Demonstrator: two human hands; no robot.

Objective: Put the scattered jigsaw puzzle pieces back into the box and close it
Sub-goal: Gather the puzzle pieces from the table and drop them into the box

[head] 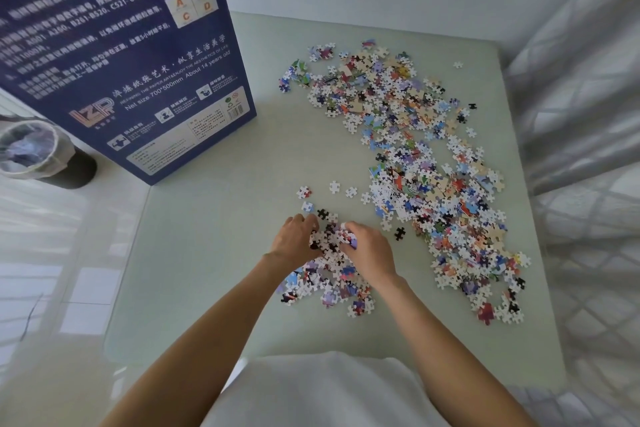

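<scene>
Pieces are being scooped right now: a small heap (330, 241) is cupped between the left hand (294, 239) and the right hand (369, 250), fingers curled inward and pressed toward each other around it. More loose pieces (329, 282) are left just under the wrists on the pale bench (214, 253). The main scatter (426, 163) is spread in a long band running from the far side down to the near right, so it's closer to the right hand. The box (114, 55) is stood upright at the far left corner of the bench, well apart from the heap and up-left of the hands, so the left hand is nearer to it. Its opening can't be seen from here. Probably the handful has to be carried up and left. Most of the job looks undone.
</scene>
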